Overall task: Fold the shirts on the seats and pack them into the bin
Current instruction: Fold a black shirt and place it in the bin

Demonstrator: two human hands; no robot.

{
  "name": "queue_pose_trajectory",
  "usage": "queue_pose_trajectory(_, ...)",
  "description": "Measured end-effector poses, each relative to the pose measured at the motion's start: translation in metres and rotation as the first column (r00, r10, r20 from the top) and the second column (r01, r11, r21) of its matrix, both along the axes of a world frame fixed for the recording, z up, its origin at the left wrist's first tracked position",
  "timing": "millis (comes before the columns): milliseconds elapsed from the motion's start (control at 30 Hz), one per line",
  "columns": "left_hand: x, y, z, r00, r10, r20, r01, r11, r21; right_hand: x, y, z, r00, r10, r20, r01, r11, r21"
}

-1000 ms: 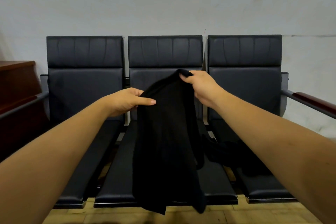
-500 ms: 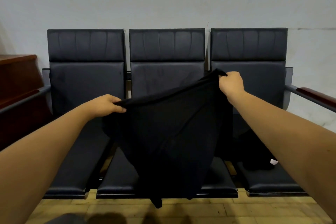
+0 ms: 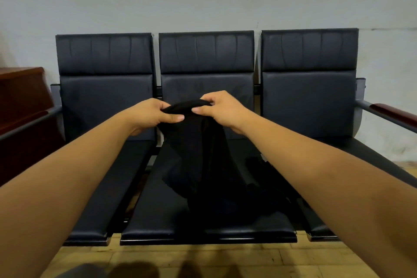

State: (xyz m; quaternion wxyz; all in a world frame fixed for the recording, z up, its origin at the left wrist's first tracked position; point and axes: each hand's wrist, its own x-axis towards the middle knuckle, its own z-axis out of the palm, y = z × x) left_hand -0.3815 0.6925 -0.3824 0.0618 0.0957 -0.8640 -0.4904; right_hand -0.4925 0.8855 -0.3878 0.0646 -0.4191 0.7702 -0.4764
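Observation:
A black shirt [image 3: 200, 156] hangs bunched over the middle seat [image 3: 158, 221] of a row of three black seats. My left hand [image 3: 151, 115] and my right hand [image 3: 222, 108] both grip its top edge, close together, in front of the middle backrest. The shirt's lower part rests on the seat cushion. More dark cloth [image 3: 268, 176] lies across the gap between the middle and right seats. No bin is in view.
The left seat [image 3: 106, 198] and right seat [image 3: 320, 223] flank the middle one. A metal armrest with a wooden top [image 3: 388, 110] juts out at the right. A dark wooden cabinet [image 3: 22, 101] stands at the left. Wooden floor [image 3: 225, 259] lies below.
My hands, spread wide with the shirt stretched between them half a second ago, have come together at the centre. The shirt now hangs bunched and touches the seat.

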Motion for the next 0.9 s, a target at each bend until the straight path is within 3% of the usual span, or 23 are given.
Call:
queue_pose_trajectory(67,0.003,-0.005,-0.013,0.997,0.005,-0.077,0.018,0.956,0.292,-0.004,0.009,-0.004,0.997,-0.063,0.052,0.065,0.997,-0.043)
queue_pose_trajectory(133,0.002,-0.002,-0.017,0.983,0.037,-0.18,0.06,0.864,0.501,-0.006,0.017,-0.007,0.992,-0.079,0.095,0.077,0.997,0.023)
queue_pose_trajectory(200,-0.003,0.006,-0.015,0.975,0.029,-0.221,0.078,0.883,0.462,-0.004,0.021,-0.008,0.99,-0.01,0.14,-0.008,0.992,0.122)
queue_pose_trajectory(300,-0.008,0.022,-0.006,0.979,-0.038,-0.201,0.085,0.97,0.227,0.008,0.014,-0.004,0.947,0.148,0.285,-0.163,0.986,0.028)
queue_pose_trajectory(367,-0.011,0.028,-0.001,0.977,-0.038,-0.211,0.083,0.975,0.206,0.014,0.007,0.001,0.923,0.173,0.344,-0.178,0.984,-0.016)
queue_pose_trajectory(500,-0.004,0.026,-0.01,0.988,-0.04,-0.152,0.083,0.953,0.291,0.008,0.0,0.014,0.864,0.172,0.474,-0.043,0.962,-0.27)
queue_pose_trajectory(600,0.009,0.022,-0.035,0.971,-0.191,0.146,0.162,0.968,0.193,-0.003,0.007,0.026,0.77,0.181,0.612,0.17,0.866,-0.47)
queue_pose_trajectory(667,0.013,0.018,-0.054,0.966,-0.15,0.212,0.112,0.977,0.182,-0.011,0.014,0.03,0.785,0.111,0.609,0.263,0.831,-0.49)
queue_pose_trajectory(800,0.014,-0.006,-0.073,0.998,0.056,-0.011,-0.045,0.892,0.449,-0.028,0.034,0.018,0.824,-0.039,0.566,0.328,0.846,-0.42)
queue_pose_trajectory(900,0.014,-0.02,-0.063,0.989,0.133,-0.069,-0.096,0.916,0.389,-0.041,0.046,0.005,0.838,-0.109,0.535,0.326,0.885,-0.331)
